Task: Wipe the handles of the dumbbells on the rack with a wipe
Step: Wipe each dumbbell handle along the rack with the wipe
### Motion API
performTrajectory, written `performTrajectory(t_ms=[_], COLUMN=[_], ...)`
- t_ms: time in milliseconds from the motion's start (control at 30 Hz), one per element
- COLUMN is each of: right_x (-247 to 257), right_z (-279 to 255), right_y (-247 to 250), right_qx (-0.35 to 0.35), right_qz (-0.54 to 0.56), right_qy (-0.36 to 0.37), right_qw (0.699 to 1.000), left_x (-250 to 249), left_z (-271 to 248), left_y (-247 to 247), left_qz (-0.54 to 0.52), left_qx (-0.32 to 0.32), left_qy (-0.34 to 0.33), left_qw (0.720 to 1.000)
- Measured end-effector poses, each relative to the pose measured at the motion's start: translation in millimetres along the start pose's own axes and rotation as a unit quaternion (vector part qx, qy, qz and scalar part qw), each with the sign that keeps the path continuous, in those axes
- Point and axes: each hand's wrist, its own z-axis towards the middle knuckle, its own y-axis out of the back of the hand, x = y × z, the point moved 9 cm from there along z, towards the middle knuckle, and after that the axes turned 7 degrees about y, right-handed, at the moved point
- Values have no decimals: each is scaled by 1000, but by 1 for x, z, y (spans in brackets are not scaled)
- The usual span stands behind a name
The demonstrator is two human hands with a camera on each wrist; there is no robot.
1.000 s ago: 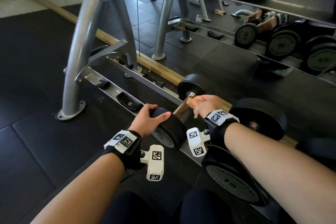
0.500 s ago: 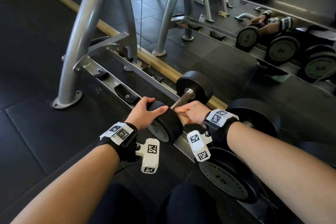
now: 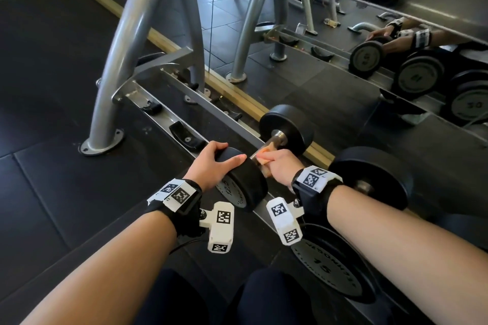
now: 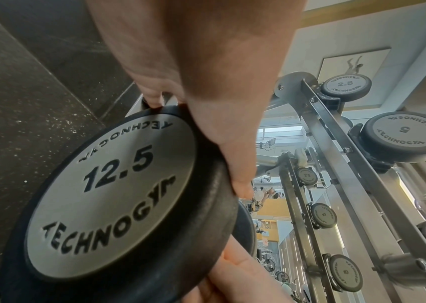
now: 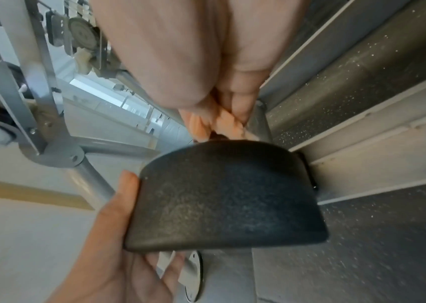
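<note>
A black 12.5 dumbbell (image 3: 286, 126) lies on the lowest rail of the grey rack (image 3: 148, 103). My left hand (image 3: 211, 163) grips the rim of its near head (image 3: 245, 179), thumb over the top; the 12.5 end plate (image 4: 111, 194) fills the left wrist view. My right hand (image 3: 280, 163) is curled round the steel handle (image 3: 274, 140) close to that near head, with a peach wipe (image 3: 264, 155) bunched under the fingers. The right wrist view has the wipe (image 5: 222, 123) pinched against the handle behind the near head (image 5: 227, 194).
A 15 dumbbell (image 3: 369, 179) lies to the right on the same rail. Empty black cradles (image 3: 184, 134) sit on the rail to the left. A mirror (image 3: 343, 47) stands behind the rack. Smaller dumbbells (image 4: 401, 135) hang on upper rails. Black rubber floor (image 3: 52, 140) lies left.
My right hand with the wipe has slid along the handle from near the far head back toward the near head. The left hand keeps its grip on the near head.
</note>
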Motion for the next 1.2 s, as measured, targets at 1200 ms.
performTrajectory(t_ms=[1200], right_x=[-1], right_z=[3], right_y=[2], right_qx=[29], right_qz=[177], right_qy=[-48], right_qw=[983], left_x=[5], left_z=[0], left_y=[0], left_qz=[-36], left_qx=[8], left_qy=[26], left_qw=[999])
